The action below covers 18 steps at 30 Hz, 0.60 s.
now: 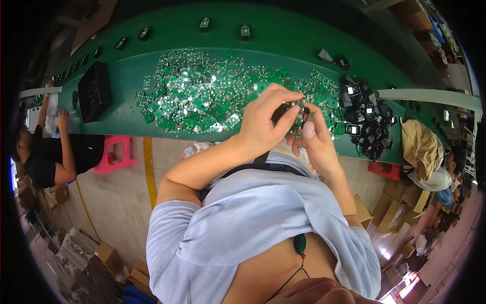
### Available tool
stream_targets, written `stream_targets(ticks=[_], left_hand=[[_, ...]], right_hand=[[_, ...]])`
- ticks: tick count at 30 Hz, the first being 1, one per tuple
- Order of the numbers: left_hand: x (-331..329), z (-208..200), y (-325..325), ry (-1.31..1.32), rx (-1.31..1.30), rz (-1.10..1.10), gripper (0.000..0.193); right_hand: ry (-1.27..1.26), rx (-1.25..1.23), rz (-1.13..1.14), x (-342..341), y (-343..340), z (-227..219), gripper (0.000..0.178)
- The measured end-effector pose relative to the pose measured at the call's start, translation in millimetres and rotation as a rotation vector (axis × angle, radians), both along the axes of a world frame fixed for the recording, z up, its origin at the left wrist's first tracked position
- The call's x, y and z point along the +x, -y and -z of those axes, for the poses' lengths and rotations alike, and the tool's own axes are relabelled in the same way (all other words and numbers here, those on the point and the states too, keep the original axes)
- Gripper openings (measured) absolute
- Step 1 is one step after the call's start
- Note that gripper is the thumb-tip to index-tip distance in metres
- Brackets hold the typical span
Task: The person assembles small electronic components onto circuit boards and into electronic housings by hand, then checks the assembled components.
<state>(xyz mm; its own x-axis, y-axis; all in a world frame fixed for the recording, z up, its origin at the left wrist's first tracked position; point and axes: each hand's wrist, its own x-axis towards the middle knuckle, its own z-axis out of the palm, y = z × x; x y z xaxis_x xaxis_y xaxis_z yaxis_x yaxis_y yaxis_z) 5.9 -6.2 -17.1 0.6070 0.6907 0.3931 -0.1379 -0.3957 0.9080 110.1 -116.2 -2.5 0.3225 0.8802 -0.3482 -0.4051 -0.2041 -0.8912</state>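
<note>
Both hands meet over the front edge of the green bench. My left hand (264, 120) is closed, with thumb and fingers pinching a small black plastic case with a circuit board (299, 107). From the other side, my right hand (316, 136) has its curled fingers and thumb on the same piece. The fingers cover much of it, so its exact shape is hidden. Behind and to the left of my hands spreads a wide heap of small green circuit boards (190, 99). To the right lies a pile of black plastic cases (373, 119).
A black bin (94, 92) stands at the left on the bench (121, 119). Along the far green strip, several black units (245, 32) sit spaced apart. A co-worker (55, 157) sits at the left by a pink stool (115, 154). A tan bag (421, 147) is at the right.
</note>
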Motion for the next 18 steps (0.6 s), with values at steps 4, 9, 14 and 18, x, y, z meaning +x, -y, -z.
stream_targets(ticks=[4,9,14,18], left_hand=[[1,1,1,-0.005,-0.039,0.004,0.018],[4,3,4,0.024,0.023,-0.047,0.019],[4,12,-3,0.008,0.009,-0.073,0.021],[7,14,-7,-0.009,-0.070,-0.064,0.024]], right_hand=[[-0.060,-0.044,0.073,-3,-4,-1,0.039],[0.036,-0.039,0.060,-1,-5,4,0.036],[0.095,-0.017,0.045,1,-18,12,0.036],[-0.070,-0.018,0.149,-3,-22,11,0.039]])
